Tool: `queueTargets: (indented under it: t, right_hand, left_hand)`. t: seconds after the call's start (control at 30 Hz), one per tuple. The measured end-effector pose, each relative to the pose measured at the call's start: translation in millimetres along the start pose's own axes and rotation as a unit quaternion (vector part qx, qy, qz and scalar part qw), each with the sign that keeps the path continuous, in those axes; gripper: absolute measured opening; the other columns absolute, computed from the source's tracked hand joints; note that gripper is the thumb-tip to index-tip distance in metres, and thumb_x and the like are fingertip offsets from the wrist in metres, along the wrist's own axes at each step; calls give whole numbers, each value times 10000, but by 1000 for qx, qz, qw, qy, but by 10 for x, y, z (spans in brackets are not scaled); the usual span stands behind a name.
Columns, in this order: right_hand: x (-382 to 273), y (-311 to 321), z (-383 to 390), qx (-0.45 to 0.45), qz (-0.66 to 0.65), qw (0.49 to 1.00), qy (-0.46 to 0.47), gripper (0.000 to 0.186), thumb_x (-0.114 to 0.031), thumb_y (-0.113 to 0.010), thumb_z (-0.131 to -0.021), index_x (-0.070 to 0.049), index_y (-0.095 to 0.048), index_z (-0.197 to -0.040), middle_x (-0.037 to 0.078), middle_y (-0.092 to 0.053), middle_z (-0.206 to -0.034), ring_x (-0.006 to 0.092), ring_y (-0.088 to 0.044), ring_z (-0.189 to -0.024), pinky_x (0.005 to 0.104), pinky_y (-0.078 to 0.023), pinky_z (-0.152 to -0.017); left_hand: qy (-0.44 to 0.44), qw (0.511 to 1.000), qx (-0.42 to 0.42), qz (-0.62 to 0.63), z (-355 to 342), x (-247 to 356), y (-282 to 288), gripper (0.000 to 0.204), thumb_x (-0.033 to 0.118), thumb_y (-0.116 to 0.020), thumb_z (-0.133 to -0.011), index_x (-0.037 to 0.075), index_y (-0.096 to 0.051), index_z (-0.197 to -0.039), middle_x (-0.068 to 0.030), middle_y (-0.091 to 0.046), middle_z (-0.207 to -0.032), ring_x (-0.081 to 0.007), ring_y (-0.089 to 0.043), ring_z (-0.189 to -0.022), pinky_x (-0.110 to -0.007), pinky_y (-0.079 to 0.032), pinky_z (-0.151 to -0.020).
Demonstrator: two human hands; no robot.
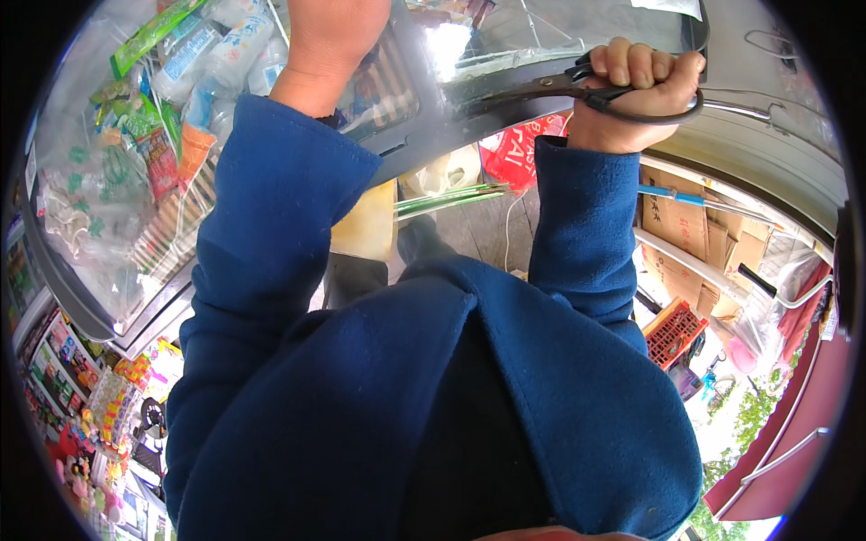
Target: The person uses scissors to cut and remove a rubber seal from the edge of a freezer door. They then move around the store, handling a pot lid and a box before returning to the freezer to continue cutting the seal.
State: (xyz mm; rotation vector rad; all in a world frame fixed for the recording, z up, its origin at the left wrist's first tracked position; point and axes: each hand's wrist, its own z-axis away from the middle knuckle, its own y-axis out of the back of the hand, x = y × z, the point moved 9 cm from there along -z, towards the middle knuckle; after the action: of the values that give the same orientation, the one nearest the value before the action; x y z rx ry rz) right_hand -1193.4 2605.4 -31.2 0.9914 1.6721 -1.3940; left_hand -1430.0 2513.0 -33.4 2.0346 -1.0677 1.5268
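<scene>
My right hand (631, 95) is closed around the black handles of a pair of scissors (546, 86). The dark blades point left, low over the grey frame (419, 135) of a glass-topped case; whether they touch it I cannot tell. At the top edge my left hand (336, 41) reaches over the same case, bent at the wrist. Its fingers lie outside the picture, so what they touch is hidden. Beside it on the left, clear plastic bottles (239, 54) and a green packet (149, 41) show in the case.
Below the case's near edge are a red printed bag (523, 155), thin green sticks (456, 198) and a cream-coloured container (365, 225). Cardboard (677, 221) and a red crate (675, 332) stand at right. Colourful small goods (108, 415) fill the lower left.
</scene>
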Motion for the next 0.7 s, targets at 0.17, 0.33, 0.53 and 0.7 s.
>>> queueTargets:
  t: [0.17,0.33,0.53,0.7]
  right_hand:
    - [188,66,48,30,-16,997,-68,506,-470,-429,-940,-168,-225,-589,-14,-220,-494,138,-296,-433,288,-293,-416]
    - [69,122,42,34,-6,999,1,503,-486,-411,-943,-156,-234,-608,-19,-232,-500,127,-291,-428,284,-291,-408]
    - [293,184,29,51,-30,995,-79,508,-480,-424,-938,-157,-234,-594,-9,-224,-509,143,-286,-440,296,-290,-429]
    - [287,195,32,70,-45,994,-66,496,-439,-414,-947,-177,-209,-579,-31,-174,-499,128,-223,-440,286,-247,-425]
  left_hand:
    - [7,1000,-3,-17,6,-14,-4,278,282,-537,-947,44,-606,-820,55,-509,-655,-21,-417,-566,-184,-326,-507]
    - [38,999,11,0,28,-31,-9,281,282,-524,-953,45,-608,-828,54,-510,-656,-18,-412,-564,-179,-325,-507]
    - [26,999,-20,-11,8,-15,-33,295,282,-515,-958,45,-590,-800,47,-502,-654,-27,-407,-552,-182,-322,-503]
    - [28,1000,-9,-10,18,-44,-9,311,294,-516,-958,57,-572,-765,43,-484,-637,-37,-402,-540,-187,-320,-498]
